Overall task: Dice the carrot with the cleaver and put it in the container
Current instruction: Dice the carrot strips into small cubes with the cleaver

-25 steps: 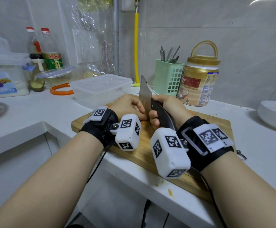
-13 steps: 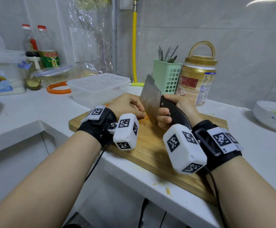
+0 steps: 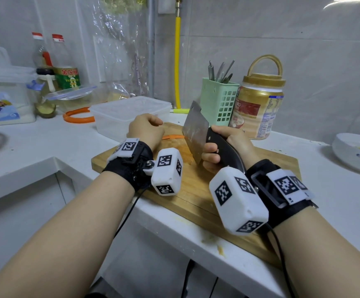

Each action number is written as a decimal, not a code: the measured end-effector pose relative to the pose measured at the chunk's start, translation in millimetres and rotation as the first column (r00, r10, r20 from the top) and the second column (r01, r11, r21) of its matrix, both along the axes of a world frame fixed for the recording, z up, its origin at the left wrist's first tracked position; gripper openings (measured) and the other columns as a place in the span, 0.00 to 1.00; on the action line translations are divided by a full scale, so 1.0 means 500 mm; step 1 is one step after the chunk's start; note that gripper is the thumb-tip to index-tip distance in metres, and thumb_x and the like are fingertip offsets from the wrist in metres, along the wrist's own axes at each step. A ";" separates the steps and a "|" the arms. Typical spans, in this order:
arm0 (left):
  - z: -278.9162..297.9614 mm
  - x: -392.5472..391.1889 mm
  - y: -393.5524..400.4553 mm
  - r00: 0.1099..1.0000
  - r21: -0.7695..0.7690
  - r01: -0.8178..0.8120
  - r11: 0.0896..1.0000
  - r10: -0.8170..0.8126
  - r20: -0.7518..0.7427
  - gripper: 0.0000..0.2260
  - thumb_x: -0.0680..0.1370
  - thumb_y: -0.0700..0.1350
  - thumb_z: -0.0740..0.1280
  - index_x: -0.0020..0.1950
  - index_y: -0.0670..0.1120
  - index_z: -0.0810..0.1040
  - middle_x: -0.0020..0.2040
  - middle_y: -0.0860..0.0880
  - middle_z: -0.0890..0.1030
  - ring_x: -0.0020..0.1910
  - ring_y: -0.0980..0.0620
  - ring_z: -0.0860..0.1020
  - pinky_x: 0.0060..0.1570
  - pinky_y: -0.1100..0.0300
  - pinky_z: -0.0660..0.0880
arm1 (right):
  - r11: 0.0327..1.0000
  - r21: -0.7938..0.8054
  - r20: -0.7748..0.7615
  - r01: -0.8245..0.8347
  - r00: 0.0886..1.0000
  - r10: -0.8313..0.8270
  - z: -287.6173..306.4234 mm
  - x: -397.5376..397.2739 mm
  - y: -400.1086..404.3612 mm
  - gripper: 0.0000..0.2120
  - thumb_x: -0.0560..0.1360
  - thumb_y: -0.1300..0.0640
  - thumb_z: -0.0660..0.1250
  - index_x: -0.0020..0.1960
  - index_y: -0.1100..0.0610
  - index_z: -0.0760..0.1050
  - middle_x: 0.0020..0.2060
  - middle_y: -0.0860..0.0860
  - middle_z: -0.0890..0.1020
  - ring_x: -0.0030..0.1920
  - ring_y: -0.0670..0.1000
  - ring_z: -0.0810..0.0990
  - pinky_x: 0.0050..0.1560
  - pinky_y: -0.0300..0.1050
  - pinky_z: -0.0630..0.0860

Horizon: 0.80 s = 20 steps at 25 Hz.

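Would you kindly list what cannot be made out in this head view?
- Carrot: mostly hidden by the left hand and the cleaver; only an orange strip shows.
- Container: contents unreadable through its cloudy wall.
- Bowl: cut off by the right edge.

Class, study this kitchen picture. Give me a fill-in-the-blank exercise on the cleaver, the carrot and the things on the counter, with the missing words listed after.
1. The cleaver is held in the person's ____ hand.
2. The carrot lies on a wooden cutting ____.
3. The utensil basket beside the gold-lidded jar is coloured ____.
4. The clear plastic container behind the left hand has its lid ____.

Missing words: right; board; green; on
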<state>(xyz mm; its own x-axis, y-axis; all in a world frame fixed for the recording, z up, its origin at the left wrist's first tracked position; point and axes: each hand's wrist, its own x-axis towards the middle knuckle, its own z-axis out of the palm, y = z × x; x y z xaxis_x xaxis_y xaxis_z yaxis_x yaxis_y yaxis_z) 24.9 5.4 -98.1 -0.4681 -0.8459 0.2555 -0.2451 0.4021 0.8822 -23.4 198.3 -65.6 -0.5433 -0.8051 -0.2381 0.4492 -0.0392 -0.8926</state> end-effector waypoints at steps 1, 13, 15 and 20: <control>-0.001 0.001 0.000 0.999 0.024 0.001 1.000 -0.002 0.048 0.07 0.68 0.44 0.66 0.38 0.57 0.78 0.52 0.51 0.81 0.51 0.48 0.79 0.57 0.53 0.75 | 1.000 -0.001 -0.001 0.017 1.000 -0.017 0.000 -0.004 0.002 0.16 0.81 0.49 0.53 0.39 0.58 0.64 0.21 0.50 0.67 0.18 0.49 0.64 0.26 0.37 0.60; 0.002 -0.004 -0.001 0.975 -0.029 -0.004 1.000 0.011 0.223 0.11 0.74 0.38 0.68 0.36 0.52 0.77 0.53 0.46 0.82 0.52 0.46 0.79 0.58 0.51 0.76 | 0.993 -0.041 0.002 0.108 0.994 -0.108 0.004 -0.016 0.011 0.15 0.81 0.49 0.54 0.40 0.58 0.63 0.22 0.51 0.67 0.18 0.50 0.64 0.28 0.39 0.58; 0.003 -0.005 -0.005 0.981 -0.032 -0.062 0.998 0.067 0.181 0.10 0.77 0.40 0.65 0.37 0.52 0.77 0.55 0.45 0.81 0.53 0.43 0.78 0.61 0.50 0.74 | 0.996 -0.041 0.001 0.079 0.997 -0.079 0.003 -0.012 0.010 0.16 0.81 0.49 0.54 0.38 0.58 0.63 0.22 0.51 0.67 0.18 0.49 0.64 0.30 0.41 0.56; 0.001 -0.013 -0.008 0.990 0.020 -0.049 0.999 0.046 0.134 0.12 0.80 0.40 0.62 0.60 0.47 0.81 0.60 0.43 0.80 0.60 0.43 0.77 0.62 0.52 0.73 | 1.000 0.023 0.029 -0.010 1.000 0.009 0.000 -0.010 0.007 0.16 0.80 0.49 0.53 0.39 0.58 0.63 0.21 0.50 0.67 0.17 0.49 0.64 0.28 0.39 0.57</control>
